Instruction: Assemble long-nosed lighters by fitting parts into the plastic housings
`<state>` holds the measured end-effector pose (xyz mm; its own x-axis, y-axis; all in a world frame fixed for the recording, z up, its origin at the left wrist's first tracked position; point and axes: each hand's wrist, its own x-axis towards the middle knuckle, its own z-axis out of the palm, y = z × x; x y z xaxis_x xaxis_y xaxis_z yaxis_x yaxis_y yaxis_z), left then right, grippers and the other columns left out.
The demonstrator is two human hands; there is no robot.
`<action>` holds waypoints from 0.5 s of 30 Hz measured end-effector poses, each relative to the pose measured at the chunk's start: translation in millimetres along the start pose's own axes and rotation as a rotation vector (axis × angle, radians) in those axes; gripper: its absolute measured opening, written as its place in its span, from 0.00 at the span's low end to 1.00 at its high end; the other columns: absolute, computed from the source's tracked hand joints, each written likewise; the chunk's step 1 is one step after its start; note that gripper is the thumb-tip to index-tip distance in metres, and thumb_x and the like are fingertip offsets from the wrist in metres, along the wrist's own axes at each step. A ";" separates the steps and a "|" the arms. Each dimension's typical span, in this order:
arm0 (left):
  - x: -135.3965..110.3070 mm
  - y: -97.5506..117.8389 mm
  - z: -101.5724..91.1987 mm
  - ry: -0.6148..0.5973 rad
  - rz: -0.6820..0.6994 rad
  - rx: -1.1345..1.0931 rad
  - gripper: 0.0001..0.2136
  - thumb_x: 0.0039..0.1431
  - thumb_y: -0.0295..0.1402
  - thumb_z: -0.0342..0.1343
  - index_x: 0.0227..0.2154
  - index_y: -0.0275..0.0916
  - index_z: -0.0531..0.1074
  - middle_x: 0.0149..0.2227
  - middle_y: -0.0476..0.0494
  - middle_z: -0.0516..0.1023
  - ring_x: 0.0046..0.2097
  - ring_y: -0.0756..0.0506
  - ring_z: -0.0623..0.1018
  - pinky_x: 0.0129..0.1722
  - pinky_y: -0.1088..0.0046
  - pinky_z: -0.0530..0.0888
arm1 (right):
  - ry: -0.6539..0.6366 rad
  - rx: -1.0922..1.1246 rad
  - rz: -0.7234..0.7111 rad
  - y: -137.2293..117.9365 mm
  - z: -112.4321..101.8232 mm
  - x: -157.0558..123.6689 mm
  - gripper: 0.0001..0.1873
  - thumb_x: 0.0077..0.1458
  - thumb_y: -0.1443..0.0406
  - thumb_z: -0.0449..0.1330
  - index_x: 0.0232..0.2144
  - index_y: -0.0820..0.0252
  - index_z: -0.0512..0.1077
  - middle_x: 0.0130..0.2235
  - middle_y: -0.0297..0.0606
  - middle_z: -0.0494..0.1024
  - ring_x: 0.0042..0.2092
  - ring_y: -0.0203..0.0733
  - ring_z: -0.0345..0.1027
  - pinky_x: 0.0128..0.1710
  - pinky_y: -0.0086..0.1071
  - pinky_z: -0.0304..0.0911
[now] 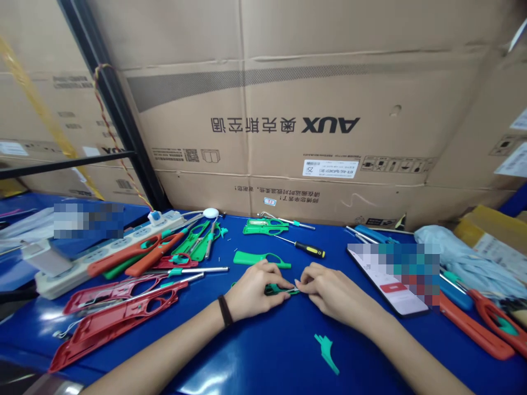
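My left hand [253, 293] and my right hand [331, 293] meet at the middle of the blue table [263, 356]. Together they pinch a small green plastic part [276, 288] with a thin metal piece between the fingertips. A black band circles my left wrist. Just beyond the hands lies a green plastic handle shell [259, 259]. A small loose green plastic piece [328, 353] rests on the table close to my right forearm.
Red handle shells [117, 315] and orange ones [140, 255] lie at left with a white power strip [102, 252]. A black-and-yellow screwdriver [307, 248] and green shells [265, 226] lie farther back. A phone [391, 288], orange shells [477, 323] and grey cloth sit right. Cardboard boxes [308, 126] wall the back.
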<state>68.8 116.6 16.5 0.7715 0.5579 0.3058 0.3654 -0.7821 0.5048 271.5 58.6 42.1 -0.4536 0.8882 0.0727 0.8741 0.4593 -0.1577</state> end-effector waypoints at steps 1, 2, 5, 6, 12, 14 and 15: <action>0.0 -0.2 0.3 0.011 -0.003 -0.003 0.08 0.55 0.33 0.59 0.38 0.44 0.78 0.33 0.47 0.75 0.38 0.46 0.74 0.44 0.70 0.67 | 0.019 0.049 -0.006 3.6 -0.3 -1.7 0.14 0.56 0.73 0.55 0.37 0.53 0.78 0.40 0.37 0.76 0.40 0.41 0.71 0.38 0.30 0.63; 0.1 -0.5 0.6 0.023 -0.007 -0.006 0.08 0.55 0.33 0.60 0.38 0.43 0.78 0.34 0.47 0.74 0.38 0.46 0.74 0.44 0.70 0.67 | 0.036 0.089 -0.009 6.8 -0.4 -3.4 0.16 0.56 0.72 0.55 0.40 0.51 0.78 0.40 0.36 0.76 0.42 0.41 0.70 0.40 0.30 0.63; 0.4 -1.9 0.4 0.044 -0.009 -0.005 0.08 0.53 0.33 0.61 0.38 0.43 0.78 0.34 0.46 0.74 0.39 0.46 0.74 0.43 0.70 0.69 | 0.070 0.156 -0.004 11.4 1.1 -6.8 0.20 0.54 0.73 0.55 0.44 0.49 0.76 0.39 0.36 0.76 0.43 0.42 0.68 0.45 0.34 0.62; 0.4 -2.4 0.0 0.046 -0.005 -0.001 0.08 0.53 0.33 0.61 0.38 0.42 0.78 0.35 0.46 0.74 0.39 0.46 0.74 0.43 0.71 0.69 | 0.078 0.164 -0.005 11.3 1.9 -7.5 0.20 0.54 0.74 0.54 0.45 0.49 0.76 0.39 0.36 0.76 0.43 0.42 0.68 0.45 0.35 0.62; -0.2 -2.1 -5.2 0.015 0.032 0.044 0.09 0.55 0.35 0.60 0.39 0.41 0.77 0.37 0.45 0.74 0.40 0.46 0.74 0.42 0.71 0.69 | 0.129 0.257 -0.009 10.0 4.9 -11.0 0.16 0.58 0.66 0.57 0.48 0.52 0.72 0.41 0.37 0.78 0.45 0.43 0.68 0.48 0.36 0.60; -0.2 -1.2 -6.4 0.002 0.043 0.068 0.08 0.56 0.35 0.60 0.38 0.41 0.77 0.36 0.45 0.74 0.40 0.46 0.74 0.42 0.71 0.69 | 0.114 0.265 0.004 12.3 5.8 -11.2 0.13 0.57 0.65 0.58 0.45 0.53 0.73 0.41 0.36 0.77 0.45 0.44 0.68 0.47 0.36 0.60; -0.2 -0.9 -6.7 -0.005 0.050 0.079 0.08 0.56 0.35 0.60 0.38 0.41 0.77 0.36 0.45 0.74 0.40 0.45 0.74 0.42 0.71 0.69 | 0.107 0.262 0.010 13.4 6.3 -11.2 0.11 0.58 0.65 0.58 0.43 0.53 0.73 0.41 0.35 0.77 0.45 0.43 0.68 0.46 0.35 0.60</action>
<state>64.8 119.1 21.4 0.7923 0.5163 0.3250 0.3664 -0.8286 0.4233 287.2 54.7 32.9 -0.4122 0.8948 0.1713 0.7975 0.4453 -0.4071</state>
